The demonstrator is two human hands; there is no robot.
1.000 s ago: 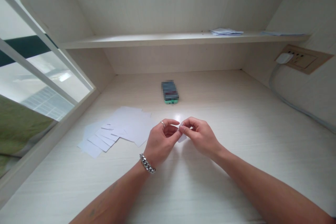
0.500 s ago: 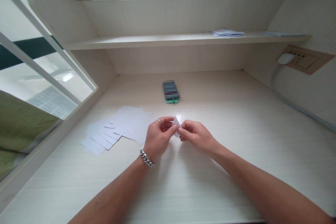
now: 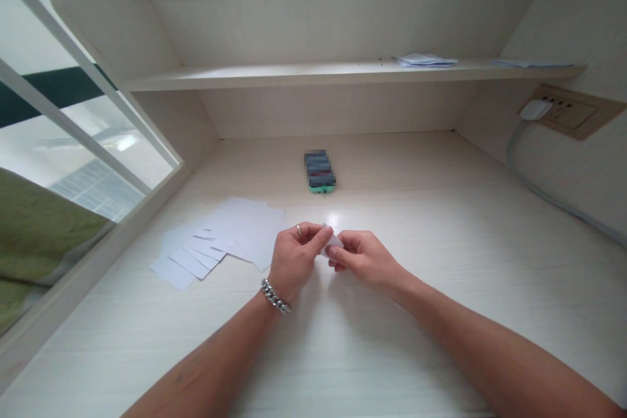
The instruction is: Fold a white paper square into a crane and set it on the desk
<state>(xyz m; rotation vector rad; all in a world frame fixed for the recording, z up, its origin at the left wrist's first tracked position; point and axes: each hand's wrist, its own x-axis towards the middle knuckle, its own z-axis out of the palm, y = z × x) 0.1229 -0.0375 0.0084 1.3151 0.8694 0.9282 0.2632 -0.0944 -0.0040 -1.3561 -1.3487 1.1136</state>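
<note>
Desk: pale, wood-grained, running from the near edge to the far panel.
Shelf: pale, across the far side, above the desk.
Loose sheets: white, overlapping in a spread on the left of the desk, beside my left hand.
Shelf papers: thin white stack, far right of centre.
Left hand: ring on one finger, thumb and fingers pinching the small paper piece from the left.
Right hand: thumb laid over the piece's near right part, fingers curled behind, pinching.
Dark block: pixelated, green at its near end, on the desk beyond my hands.
Small paper piece: white, between both hands at centre, partly hidden by thumbs; I cannot tell its folds.
Handling, as I judge it: very light, soft in single thickness, stiffer along any crease, a little slippery, easily crumpled or torn.
Best hold, as I judge it: opposite edges, flat fingertip pads, light pressure, no hard pull.
</note>
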